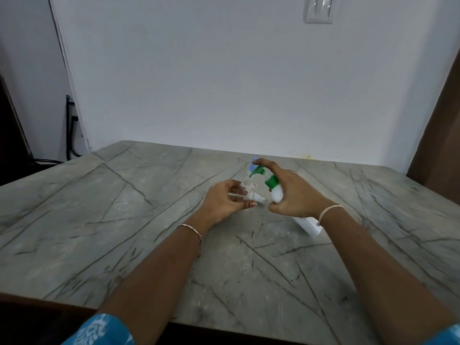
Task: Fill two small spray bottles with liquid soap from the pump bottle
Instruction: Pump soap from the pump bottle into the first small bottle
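Left hand [227, 200] pinched a clear bottle [242, 192], right hand [295, 192] gripped the tilted pump bottle [308, 226], a white spray cap [257, 197] between them on a veined grey counter [124, 220] against a white wall [224, 70].

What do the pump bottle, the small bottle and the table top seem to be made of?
Pump bottle: probably plastic, with an opaque white body, a green pump and a smooth, slightly glossy surface.
Small bottle: clear plastic or perhaps glass; its wall is see-through, but the picture is blurred.
Table top: polished stone or a stone-print laminate, grey-green with dark veins and a soft sheen.
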{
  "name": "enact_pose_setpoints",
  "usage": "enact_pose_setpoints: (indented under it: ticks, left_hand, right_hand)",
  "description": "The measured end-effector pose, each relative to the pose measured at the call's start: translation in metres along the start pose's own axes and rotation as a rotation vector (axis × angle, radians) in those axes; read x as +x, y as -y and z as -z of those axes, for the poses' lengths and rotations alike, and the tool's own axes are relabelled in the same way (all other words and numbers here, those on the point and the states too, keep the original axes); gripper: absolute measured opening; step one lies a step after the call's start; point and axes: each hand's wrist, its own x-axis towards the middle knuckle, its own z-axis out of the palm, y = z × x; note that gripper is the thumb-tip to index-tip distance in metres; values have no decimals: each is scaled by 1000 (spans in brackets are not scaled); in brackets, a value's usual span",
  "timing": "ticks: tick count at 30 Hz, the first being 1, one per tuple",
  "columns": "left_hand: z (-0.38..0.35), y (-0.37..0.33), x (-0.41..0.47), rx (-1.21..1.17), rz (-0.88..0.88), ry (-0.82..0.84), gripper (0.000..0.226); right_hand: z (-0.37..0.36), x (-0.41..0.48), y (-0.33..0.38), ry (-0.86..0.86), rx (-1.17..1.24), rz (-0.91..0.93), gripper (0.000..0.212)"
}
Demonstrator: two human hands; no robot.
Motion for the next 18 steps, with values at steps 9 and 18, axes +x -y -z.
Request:
enact_pose_setpoints:
  ticks: [9,18]
  left_hand:
    - [1,-3,-2,10,-7,22,64]
    - [2,-9,-4,-21,-52,0,54]
  right_hand:
    - [-5,3,-1,30,-54,8,92]
    - [-8,5,1,56,-31,15,81]
